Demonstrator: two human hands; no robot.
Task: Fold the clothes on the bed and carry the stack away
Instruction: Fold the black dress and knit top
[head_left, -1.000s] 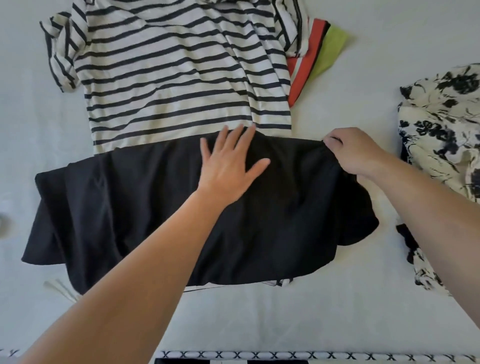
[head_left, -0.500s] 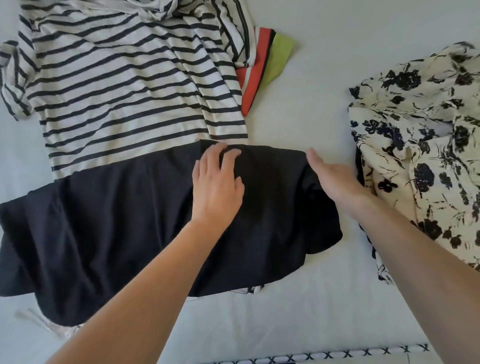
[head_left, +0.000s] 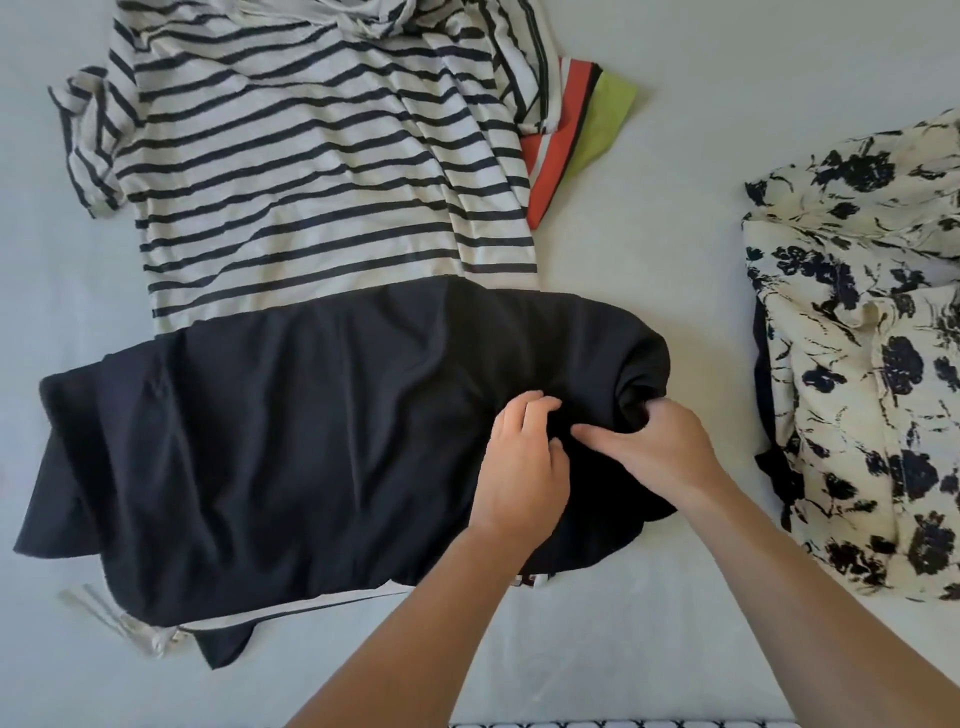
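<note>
A black garment (head_left: 291, 447) lies spread across the lower part of a black-and-white striped shirt (head_left: 311, 171) on the bed. My left hand (head_left: 524, 467) rests on the black fabric near its right side, fingers curled and pinching the cloth. Beside it, my right hand (head_left: 660, 452) grips the bunched right edge of the black garment, which is rolled inward there. A red, white and green striped piece (head_left: 582, 130) sticks out from under the shirt's right sleeve.
A cream garment with a dark floral print (head_left: 862, 364) lies crumpled at the right, a dark piece under it. The pale bed sheet (head_left: 649, 218) shows between the two piles. A patterned bed edge (head_left: 623, 723) runs along the bottom. White cords (head_left: 124, 623) trail at lower left.
Both hands moved down and together on the right part of the black garment. The left hand went from flat to pinching. The right hand took hold of the edge and bunched it inward.
</note>
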